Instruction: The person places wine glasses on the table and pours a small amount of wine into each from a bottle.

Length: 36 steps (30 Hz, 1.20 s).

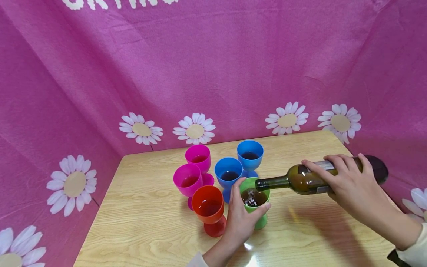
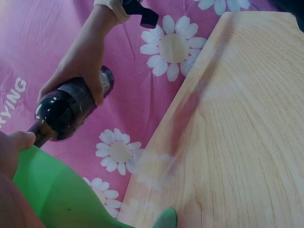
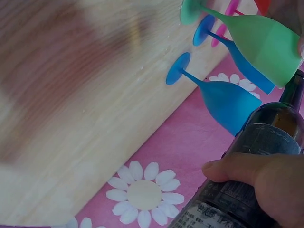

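My left hand (image 1: pixel 239 220) holds a green goblet (image 1: pixel 254 198) by its bowl, fingers on the far side and thumb on the near side. Dark, bubbly liquid lies inside it. A dark glass wine bottle (image 1: pixel 305 180), tipped nearly level, is gripped round its body by my right hand (image 1: pixel 353 189). Its mouth hangs over the goblet's right rim. In the left wrist view the bottle's neck (image 2: pixel 40 135) passes behind the left thumb above the green bowl (image 2: pixel 57 190). The right wrist view shows the thumb across the bottle's label (image 3: pixel 237 190).
Close to the left hand stand a red goblet (image 1: pixel 207 202), two pink goblets (image 1: pixel 187 181) and two blue goblets (image 1: pixel 228 172), each with dark or reddish liquid. They share a wooden table (image 1: pixel 143 207). A pink cloth (image 1: pixel 213 74) with daisies hangs behind and at the sides.
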Each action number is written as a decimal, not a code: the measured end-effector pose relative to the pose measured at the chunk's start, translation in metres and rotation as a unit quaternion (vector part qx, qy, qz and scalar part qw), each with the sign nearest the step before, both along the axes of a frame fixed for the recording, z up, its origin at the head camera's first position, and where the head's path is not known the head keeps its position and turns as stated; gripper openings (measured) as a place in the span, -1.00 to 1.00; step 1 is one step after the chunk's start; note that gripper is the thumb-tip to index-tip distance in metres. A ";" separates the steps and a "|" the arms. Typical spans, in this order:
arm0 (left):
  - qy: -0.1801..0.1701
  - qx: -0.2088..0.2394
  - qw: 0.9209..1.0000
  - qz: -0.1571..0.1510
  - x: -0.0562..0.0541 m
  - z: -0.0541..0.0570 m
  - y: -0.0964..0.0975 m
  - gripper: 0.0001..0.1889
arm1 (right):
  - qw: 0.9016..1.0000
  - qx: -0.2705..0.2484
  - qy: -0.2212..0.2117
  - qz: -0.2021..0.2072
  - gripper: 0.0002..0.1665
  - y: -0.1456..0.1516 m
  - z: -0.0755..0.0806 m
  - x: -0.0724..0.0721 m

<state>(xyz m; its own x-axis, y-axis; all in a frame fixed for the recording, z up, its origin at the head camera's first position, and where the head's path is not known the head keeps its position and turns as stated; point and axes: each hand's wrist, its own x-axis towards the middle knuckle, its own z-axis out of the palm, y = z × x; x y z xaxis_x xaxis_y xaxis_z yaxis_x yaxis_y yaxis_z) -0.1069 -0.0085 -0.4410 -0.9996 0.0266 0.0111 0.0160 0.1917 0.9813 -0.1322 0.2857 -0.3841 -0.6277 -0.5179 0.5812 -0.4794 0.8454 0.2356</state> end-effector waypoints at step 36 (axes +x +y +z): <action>0.004 -0.012 1.000 -0.004 0.000 0.000 -0.001 -0.10 | 0.953 -0.270 -0.135 -0.024 0.46 -0.041 -0.059 0.013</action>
